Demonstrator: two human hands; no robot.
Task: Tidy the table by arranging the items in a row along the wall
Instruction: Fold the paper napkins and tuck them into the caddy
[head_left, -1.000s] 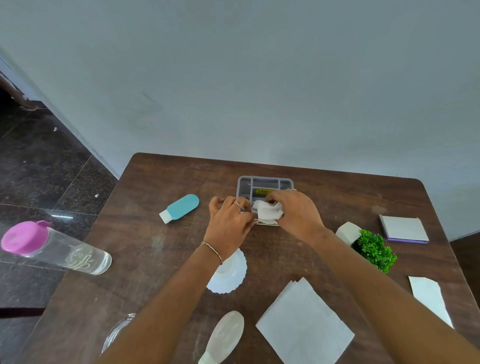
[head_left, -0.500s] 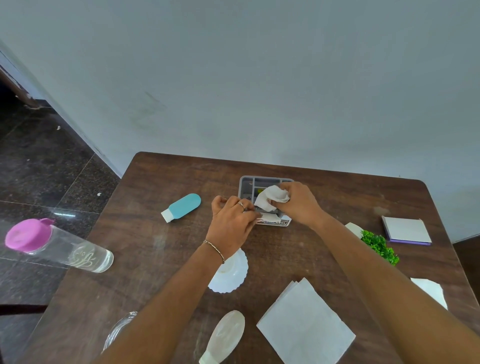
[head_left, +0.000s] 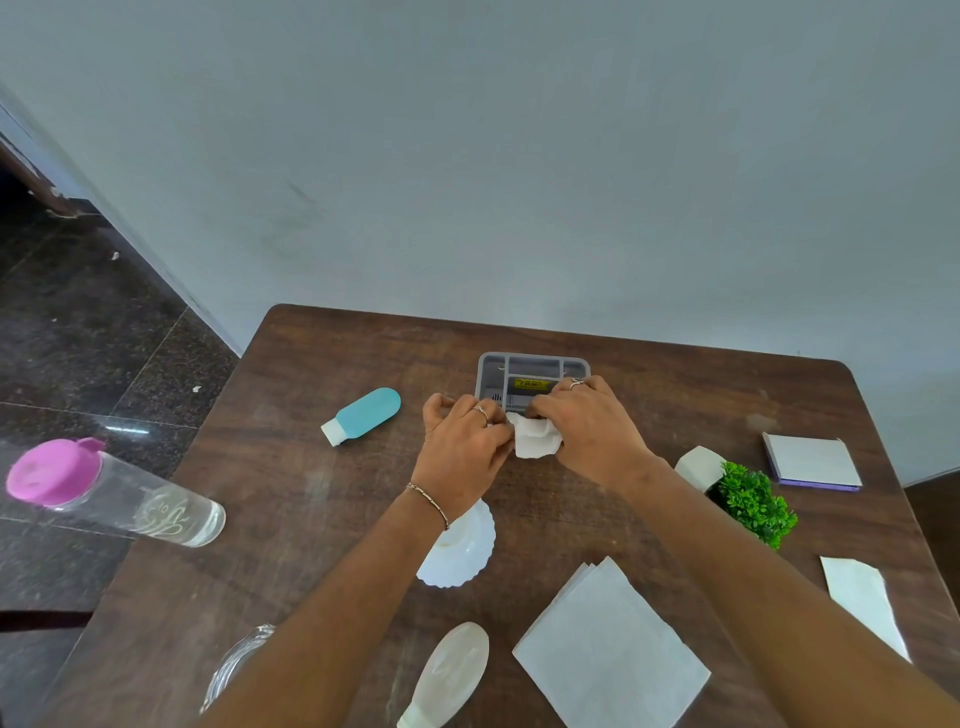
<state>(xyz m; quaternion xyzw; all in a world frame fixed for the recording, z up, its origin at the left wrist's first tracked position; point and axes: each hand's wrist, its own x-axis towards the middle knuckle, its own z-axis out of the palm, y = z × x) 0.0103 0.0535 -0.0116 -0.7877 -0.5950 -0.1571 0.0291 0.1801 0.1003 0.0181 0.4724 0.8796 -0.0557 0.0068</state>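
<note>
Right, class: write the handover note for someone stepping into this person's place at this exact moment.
Left hand: fingers pinching the crumpled white tissue.
Right hand: gripping the same tissue, at the near edge of the grey compartment tray.
Positions: the tray sits nearest the wall; the teal squeeze bottle lies on its side to its left; the white notepad with purple edge is far right; the small green plant in a white pot is tipped over; the white scalloped dish and folded napkins are near the front.
Done: no row formed yet.
Left: line everything up along the wall.
</note>
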